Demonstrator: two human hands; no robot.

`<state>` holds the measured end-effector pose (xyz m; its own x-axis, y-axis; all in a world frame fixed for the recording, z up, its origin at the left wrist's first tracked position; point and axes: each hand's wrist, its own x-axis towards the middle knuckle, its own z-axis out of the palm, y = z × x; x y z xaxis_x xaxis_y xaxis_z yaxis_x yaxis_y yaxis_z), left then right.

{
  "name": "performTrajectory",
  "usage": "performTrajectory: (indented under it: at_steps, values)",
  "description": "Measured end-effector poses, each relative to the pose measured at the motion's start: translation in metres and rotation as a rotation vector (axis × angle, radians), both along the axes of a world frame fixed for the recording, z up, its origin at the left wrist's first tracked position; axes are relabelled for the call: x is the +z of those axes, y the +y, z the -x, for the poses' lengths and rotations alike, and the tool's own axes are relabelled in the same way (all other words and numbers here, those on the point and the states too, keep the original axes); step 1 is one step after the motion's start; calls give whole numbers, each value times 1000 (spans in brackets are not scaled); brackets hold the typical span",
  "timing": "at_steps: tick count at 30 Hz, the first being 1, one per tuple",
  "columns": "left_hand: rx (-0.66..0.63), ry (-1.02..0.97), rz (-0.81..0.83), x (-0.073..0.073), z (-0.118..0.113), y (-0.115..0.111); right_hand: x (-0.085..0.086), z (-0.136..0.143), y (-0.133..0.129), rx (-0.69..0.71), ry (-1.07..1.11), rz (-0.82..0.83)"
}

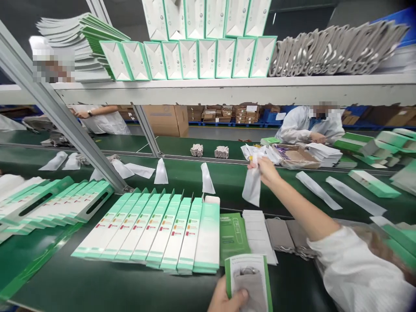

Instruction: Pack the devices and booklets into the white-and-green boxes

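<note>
By the almost closed fingers of the right hand [268,171], a white bag [251,188] is pinched at its top, hanging over the belt [227,173]. By the left hand [224,299], thumb in front, a grey pouch [255,290] is held against a card [247,261], near the boxes [175,229] on the worktop [81,281]. The bag could be dropped through so narrow a pinch, the pouch shifted by eased thumb pressure

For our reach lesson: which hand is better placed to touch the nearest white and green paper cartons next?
Probably the left hand: it is nearer the cartons, though holding a grey fabric pouch; the right hand stretches beyond, holding a white bag.
</note>
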<state>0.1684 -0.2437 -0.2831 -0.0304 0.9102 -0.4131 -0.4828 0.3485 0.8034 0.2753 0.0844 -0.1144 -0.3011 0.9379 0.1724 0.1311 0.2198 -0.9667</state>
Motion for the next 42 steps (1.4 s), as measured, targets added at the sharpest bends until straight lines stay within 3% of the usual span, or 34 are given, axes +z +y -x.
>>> performTrajectory:
  at_steps: [3, 7, 9, 12, 17, 21, 25, 29, 31, 34, 36, 40, 42]
  values:
    - [-47, 123, -100, 17, 7, 2, 14, -43, -68, 121, 119, 110]
    - [-256, 133, -357, 46, 0, 7, 7, -66, -150, 332, 430, 364]
    - [-348, 131, -446, 58, -11, 5, -4, -67, -178, 306, 637, 442]
    - [-449, 189, -519, 67, -25, -2, -20, -66, -204, 176, 782, 498]
    - [-530, 259, -566, 67, -31, -14, -41, -70, -228, 111, 778, 594]
    - [-508, 288, -531, 65, -25, -20, -58, -75, -247, 22, 698, 599]
    - [-461, 318, -491, 63, -21, -22, -81, -84, -262, -16, 513, 357]
    - [-436, 265, -437, 48, -22, -21, -91, -103, -257, 33, 189, 165]
    - [-332, 150, -267, 36, -21, -19, -86, -119, -248, -58, 170, 148]
    - [-70, -62, -9, 26, -20, -12, -72, -141, -240, -227, 200, 111]
    - [34, -125, 15, 26, -19, -5, -66, -143, -246, -182, 158, 134]
    - [36, -93, -47, 32, -24, 5, -77, -112, -272, 118, 21, 232]
    - [23, -76, -74, 35, -28, 5, -90, -92, -280, 86, -124, 115]
